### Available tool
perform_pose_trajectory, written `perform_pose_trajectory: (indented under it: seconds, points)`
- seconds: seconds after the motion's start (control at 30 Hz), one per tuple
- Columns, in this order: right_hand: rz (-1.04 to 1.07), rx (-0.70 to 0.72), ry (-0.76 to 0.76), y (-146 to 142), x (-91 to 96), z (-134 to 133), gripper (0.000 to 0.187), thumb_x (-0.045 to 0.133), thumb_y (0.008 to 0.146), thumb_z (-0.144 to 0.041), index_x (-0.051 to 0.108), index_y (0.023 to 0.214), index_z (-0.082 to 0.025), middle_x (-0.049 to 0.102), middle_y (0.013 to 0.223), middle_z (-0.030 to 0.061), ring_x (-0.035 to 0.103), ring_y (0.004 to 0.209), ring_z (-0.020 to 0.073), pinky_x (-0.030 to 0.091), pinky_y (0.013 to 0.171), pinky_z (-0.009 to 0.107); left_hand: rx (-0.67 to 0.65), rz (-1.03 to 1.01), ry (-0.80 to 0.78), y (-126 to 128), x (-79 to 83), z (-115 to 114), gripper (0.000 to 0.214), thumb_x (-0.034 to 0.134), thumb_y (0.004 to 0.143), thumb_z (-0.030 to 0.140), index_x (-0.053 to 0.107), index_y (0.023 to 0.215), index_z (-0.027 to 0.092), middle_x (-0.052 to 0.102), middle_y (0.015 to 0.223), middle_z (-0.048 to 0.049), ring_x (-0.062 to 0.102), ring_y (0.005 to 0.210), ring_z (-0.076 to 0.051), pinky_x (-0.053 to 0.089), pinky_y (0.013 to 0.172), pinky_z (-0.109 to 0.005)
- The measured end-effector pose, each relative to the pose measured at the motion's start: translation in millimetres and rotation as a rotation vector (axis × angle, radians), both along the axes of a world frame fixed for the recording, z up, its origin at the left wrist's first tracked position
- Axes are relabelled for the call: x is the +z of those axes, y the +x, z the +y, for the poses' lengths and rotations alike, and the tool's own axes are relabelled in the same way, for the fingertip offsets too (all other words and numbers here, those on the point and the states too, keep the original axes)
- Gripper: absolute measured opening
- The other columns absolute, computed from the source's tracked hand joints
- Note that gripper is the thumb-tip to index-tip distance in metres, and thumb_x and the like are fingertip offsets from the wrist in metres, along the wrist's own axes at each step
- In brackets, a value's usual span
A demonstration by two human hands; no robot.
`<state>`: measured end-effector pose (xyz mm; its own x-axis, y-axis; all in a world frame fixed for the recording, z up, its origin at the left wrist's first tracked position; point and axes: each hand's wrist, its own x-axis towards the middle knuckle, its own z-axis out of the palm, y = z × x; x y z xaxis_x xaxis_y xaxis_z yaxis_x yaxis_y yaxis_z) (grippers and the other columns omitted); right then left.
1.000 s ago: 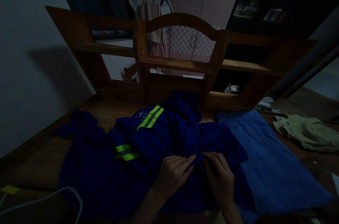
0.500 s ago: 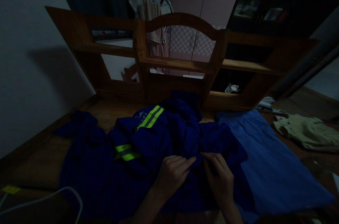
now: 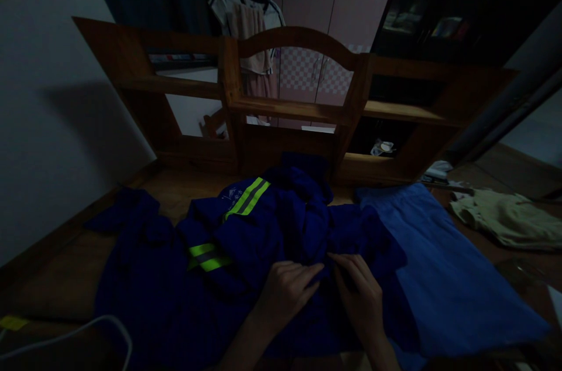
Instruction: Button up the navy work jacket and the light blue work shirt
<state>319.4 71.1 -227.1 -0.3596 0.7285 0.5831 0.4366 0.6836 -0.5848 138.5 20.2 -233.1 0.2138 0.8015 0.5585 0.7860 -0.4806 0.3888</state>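
Note:
A dark blue work jacket [image 3: 263, 236] with yellow-green and grey reflective strips lies rumpled across the wooden tabletop. My left hand [image 3: 290, 289] is closed on its cloth near the front middle, the index finger pointing right. Just to the right, my right hand [image 3: 357, 286] pinches the same cloth between thumb and fingers. The fingertips of both hands are close together but apart. What exactly they grip in the dark fabric is hard to make out. One reflective strip [image 3: 248, 198] lies beside white print on the jacket, another [image 3: 208, 257] lower left.
Lighter blue cloth [image 3: 448, 277] lies flat on the right, with pale yellowish clothing [image 3: 504, 216] beyond it. A wooden shelf unit [image 3: 294, 105] stands across the back. At lower left runs a white cable [image 3: 74, 330]. A wall [image 3: 52, 143] borders the left side.
The view has shifted slightly. Both hands keep almost the same place and grip on the jacket, which lies as before.

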Motion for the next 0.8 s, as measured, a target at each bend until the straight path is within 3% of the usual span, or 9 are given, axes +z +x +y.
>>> perform_pose_trajectory:
  seconds: [0.17,0.27,0.57,0.8]
  points:
    - [-0.029,0.043,0.033,-1.6,-0.4,1.1,0.025,0.055,0.089,-0.012,0.064,0.108,-0.024,0.063,0.093,0.0045,0.059,0.087,0.0172,0.049,0.076,0.030,0.186,0.040,0.034,1.3,0.0,0.2,0.027,0.055,0.090,0.023,0.060,0.117,0.025,0.068,0.067,0.0035,0.063,0.059,-0.013,0.042,0.063,-0.029]
    - [-0.044,0.067,0.036,-2.3,-1.2,2.2,0.023,0.055,0.089,-0.012,0.064,0.107,-0.024,0.063,0.089,0.0042,0.059,0.083,0.0170,0.049,0.073,0.030,0.229,0.084,0.050,2.6,-0.3,0.8,0.030,0.053,0.092,0.022,0.059,0.120,0.024,0.067,0.065,0.0030,0.062,0.057,-0.013,0.042,0.062,-0.029]
    - [-0.120,0.066,0.056,-0.2,-10.1,4.6,0.025,0.052,0.091,-0.013,0.062,0.112,-0.024,0.063,0.087,0.0048,0.057,0.079,0.0179,0.048,0.070,0.032,0.209,0.078,0.047,2.3,4.9,2.2,0.028,0.053,0.091,0.019,0.062,0.117,0.024,0.070,0.070,0.0011,0.065,0.061,-0.013,0.044,0.062,-0.027]
    - [-0.100,0.026,0.059,-2.0,-10.7,5.0,0.029,0.048,0.092,-0.013,0.061,0.116,-0.024,0.062,0.088,0.0053,0.058,0.080,0.0179,0.048,0.071,0.031,0.158,0.025,0.045,3.2,-0.7,4.6,0.021,0.054,0.090,0.022,0.065,0.108,0.022,0.073,0.080,-0.0016,0.067,0.068,-0.014,0.048,0.068,-0.026]
